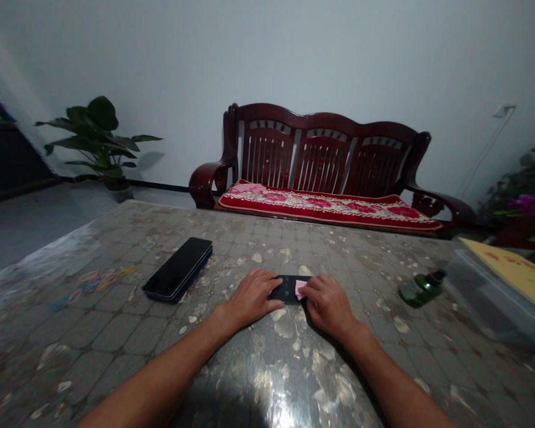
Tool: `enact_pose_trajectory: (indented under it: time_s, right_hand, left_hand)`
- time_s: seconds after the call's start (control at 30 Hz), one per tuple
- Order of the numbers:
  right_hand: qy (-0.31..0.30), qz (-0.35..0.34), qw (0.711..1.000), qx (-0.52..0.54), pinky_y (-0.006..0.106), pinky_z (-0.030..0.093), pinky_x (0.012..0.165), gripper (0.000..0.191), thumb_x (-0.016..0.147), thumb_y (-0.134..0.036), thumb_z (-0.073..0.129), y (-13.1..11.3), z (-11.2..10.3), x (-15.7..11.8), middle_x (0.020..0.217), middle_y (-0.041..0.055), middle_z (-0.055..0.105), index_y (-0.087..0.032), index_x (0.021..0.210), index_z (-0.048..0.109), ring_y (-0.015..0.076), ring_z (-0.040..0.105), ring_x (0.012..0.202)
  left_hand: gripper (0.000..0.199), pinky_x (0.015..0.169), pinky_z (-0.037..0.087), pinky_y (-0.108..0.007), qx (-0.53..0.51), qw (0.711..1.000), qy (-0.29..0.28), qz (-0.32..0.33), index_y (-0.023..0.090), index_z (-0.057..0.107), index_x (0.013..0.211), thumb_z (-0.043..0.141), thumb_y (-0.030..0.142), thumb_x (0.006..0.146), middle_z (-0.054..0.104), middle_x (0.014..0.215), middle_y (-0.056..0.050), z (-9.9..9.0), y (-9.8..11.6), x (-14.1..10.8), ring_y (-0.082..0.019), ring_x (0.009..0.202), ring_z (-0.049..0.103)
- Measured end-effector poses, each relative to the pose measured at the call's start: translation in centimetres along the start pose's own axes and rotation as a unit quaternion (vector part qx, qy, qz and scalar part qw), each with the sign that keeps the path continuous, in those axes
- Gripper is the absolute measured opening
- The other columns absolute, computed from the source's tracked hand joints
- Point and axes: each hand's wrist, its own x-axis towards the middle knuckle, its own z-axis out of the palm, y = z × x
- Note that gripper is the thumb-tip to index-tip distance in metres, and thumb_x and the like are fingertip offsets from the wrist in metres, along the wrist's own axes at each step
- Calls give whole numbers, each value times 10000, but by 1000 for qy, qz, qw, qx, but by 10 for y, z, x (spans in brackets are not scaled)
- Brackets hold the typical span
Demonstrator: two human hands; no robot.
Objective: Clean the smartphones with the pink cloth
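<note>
A dark, flat phone (288, 288) lies sideways on the table in front of me, with small pale spots on its surface. My left hand (257, 295) grips its left end, fingers along the far side and thumb at the near edge. Pinched in my right hand (327, 302) is a small pink cloth (300, 289), pressed on the right part of the phone. My right hand hides the phone's right end. Off to the left, several phones form a stack (178, 270), the top one with a black screen.
Colourful rubber bands (98, 280) are scattered at the left of the patterned table (134, 333). At the right are a green bottle (421, 289) lying tilted and a clear plastic box (481, 297) under a yellow sheet (512, 270). A wooden bench (323, 154) stands beyond.
</note>
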Motion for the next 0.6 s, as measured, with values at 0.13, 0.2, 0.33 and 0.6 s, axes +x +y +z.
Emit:
enact_pose_trajectory:
  time_s: [0.13,0.2,0.33,0.6]
  right_hand:
    - [-14,-11,1000,-12,329,355,774,244,886,-114,552,-6,-1,2,930,58,684,-235,964,749,224,516,910]
    - [-13,27,999,-38,328,362,766,243,914,-122,544,-1,-2,2,931,64,689,-234,965,754,225,522,899]
    - [-14,83,994,-63,317,386,768,252,942,-121,533,6,0,2,948,72,701,-228,988,757,230,545,910]
    - [-17,53,998,-3,287,433,804,174,959,-179,562,-11,5,2,992,66,692,-208,982,732,209,594,935]
  left_hand:
    - [503,1084,434,-458,-6,1000,-8,-4,176,684,1248,784,420,820,673,1318,-138,-2,0,0,-314,1220,614]
    - [498,1082,434,-461,-5,1000,-13,-2,174,685,1246,776,427,827,665,1329,-140,-3,0,0,-316,1225,609]
    - [504,1081,433,-461,2,1000,-16,-2,166,682,1250,770,435,833,660,1339,-138,-4,1,1,-315,1227,605]
    - [486,1069,444,-459,-3,1000,-4,-2,187,691,1237,781,425,822,676,1315,-128,-1,0,0,-311,1205,620]
